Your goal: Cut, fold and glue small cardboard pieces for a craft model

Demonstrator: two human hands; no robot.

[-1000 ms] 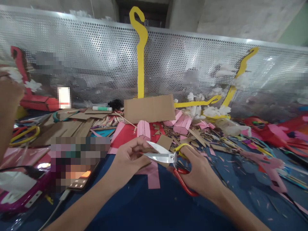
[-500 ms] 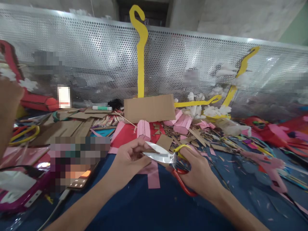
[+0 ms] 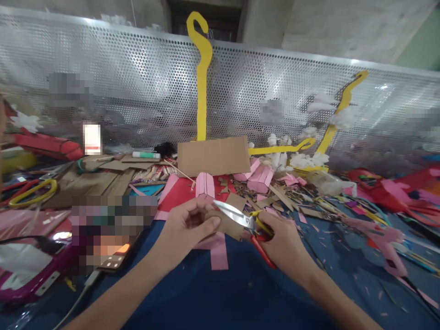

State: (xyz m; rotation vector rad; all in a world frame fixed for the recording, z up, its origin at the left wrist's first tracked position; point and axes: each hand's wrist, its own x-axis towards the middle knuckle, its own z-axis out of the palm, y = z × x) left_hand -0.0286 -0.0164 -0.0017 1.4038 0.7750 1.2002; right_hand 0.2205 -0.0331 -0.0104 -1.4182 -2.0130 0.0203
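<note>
In my left hand (image 3: 192, 224) is a small piece of brown cardboard (image 3: 228, 225), pinched by thumb and fingers. My right hand (image 3: 285, 238) grips scissors (image 3: 237, 215) with one yellow and one red handle. Their silver blades lie nearly together along the upper side of the cardboard, with the tips close to my left fingers. Under and just below the hands, a pink paper strip (image 3: 219, 259) rests on the dark blue surface. A pink folded paper piece (image 3: 205, 184) stands behind my left hand.
A brown cardboard box (image 3: 213, 156) with a tall yellow hook (image 3: 202, 91) stands behind. Cardboard scraps (image 3: 92, 183) and a phone lie left. Right are a pink glue gun (image 3: 381, 238) and red and pink material (image 3: 392, 192). A perforated metal panel (image 3: 240, 91) spans the back.
The scissor blades have come together and swung so that more of the cardboard shows below them. At the far left, the red hooked piece and a hand or arm have mostly moved out of view.
</note>
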